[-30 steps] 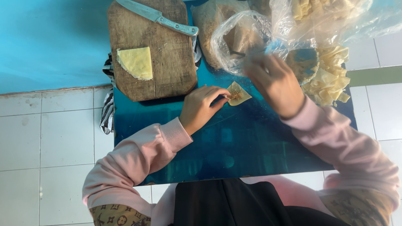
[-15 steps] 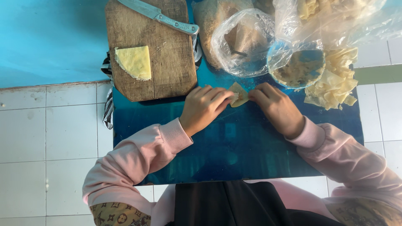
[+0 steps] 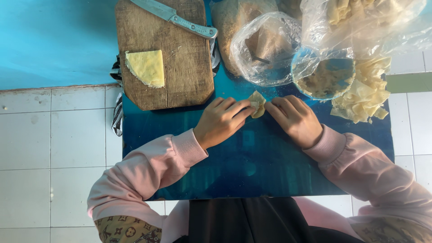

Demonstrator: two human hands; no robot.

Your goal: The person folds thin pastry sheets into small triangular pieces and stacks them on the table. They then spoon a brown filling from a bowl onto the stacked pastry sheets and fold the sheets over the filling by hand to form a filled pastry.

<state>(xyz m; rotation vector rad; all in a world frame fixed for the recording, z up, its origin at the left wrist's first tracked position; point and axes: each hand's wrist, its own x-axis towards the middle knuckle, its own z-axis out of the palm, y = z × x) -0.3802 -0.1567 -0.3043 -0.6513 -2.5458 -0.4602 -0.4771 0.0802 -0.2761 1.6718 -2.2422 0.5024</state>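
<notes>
Dumpling wrapper (image 3: 257, 104) lay on blue table (image 3: 252, 166), pinched between my left hand (image 3: 221, 120) and right hand (image 3: 294, 120), fingertips closed on its edges. Judged thin, soft, tearable; held at rim, lightly.

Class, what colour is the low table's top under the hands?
Glossy blue table top, head view.

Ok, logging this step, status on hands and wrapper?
Left hand and right hand both pinching the small folded dough wrapper on the blue table. Filling bowl just beyond the right hand. Nothing between them.
</notes>
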